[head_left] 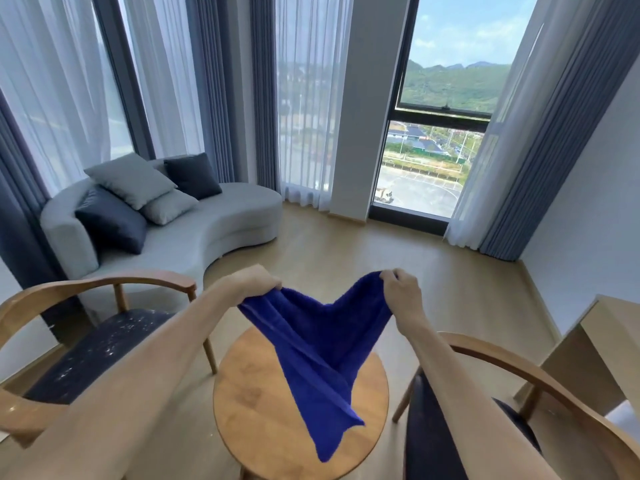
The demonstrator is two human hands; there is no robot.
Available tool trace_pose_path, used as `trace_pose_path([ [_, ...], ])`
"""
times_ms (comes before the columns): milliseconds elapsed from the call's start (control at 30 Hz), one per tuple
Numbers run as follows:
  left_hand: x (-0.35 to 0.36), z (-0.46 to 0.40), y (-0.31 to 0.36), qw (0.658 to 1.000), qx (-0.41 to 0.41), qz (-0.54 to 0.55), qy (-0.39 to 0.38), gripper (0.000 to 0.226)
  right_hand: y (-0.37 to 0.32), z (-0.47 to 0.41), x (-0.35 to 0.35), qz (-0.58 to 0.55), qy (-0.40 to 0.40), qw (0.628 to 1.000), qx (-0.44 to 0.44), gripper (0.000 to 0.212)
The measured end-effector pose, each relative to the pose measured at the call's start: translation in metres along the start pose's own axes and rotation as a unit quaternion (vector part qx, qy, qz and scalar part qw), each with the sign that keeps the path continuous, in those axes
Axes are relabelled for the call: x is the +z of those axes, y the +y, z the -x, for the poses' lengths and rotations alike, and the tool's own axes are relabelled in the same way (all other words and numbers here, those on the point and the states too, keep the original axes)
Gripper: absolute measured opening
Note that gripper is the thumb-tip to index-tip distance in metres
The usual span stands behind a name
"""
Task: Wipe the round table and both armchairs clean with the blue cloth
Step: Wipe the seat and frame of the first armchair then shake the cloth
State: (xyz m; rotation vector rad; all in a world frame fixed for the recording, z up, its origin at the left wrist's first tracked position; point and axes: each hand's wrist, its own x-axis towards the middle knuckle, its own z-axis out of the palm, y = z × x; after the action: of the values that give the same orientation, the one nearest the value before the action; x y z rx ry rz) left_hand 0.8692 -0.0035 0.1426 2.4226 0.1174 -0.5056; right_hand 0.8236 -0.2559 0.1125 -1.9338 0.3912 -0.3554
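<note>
Hands [329,285] pinching blue cloth [318,355] above round table [242,393]

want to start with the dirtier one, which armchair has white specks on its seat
The left armchair: its dark seat is dotted with white specks. The right armchair shows none on its visible seat.

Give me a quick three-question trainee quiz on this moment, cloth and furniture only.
1. True or false: the blue cloth is lying flat on the round table.
2. Which armchair seat shows white specks: A) the left armchair, B) the right armchair?
3. Fill in: the cloth is held up by ____ hands.

Key:
1. False. The left hand and right hand each grip a top corner, and the cloth hangs above the table.
2. A. Little of the right seat is in view, and no specks show on it.
3. Both.
</note>
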Motion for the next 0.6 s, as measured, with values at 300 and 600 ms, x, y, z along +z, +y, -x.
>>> trace_pose_path([
  [300,-0.010,-0.012,-0.019,0.995,-0.051,0.010,-0.085,0.025,0.023,-0.018,-0.023,-0.006,0.039,0.998,0.042,0.029],
  [600,0.029,-0.001,0.022,0.961,-0.019,0.253,-0.114,0.022,0.002,0.007,0.008,0.009,-0.064,0.998,-0.005,0.024],
])
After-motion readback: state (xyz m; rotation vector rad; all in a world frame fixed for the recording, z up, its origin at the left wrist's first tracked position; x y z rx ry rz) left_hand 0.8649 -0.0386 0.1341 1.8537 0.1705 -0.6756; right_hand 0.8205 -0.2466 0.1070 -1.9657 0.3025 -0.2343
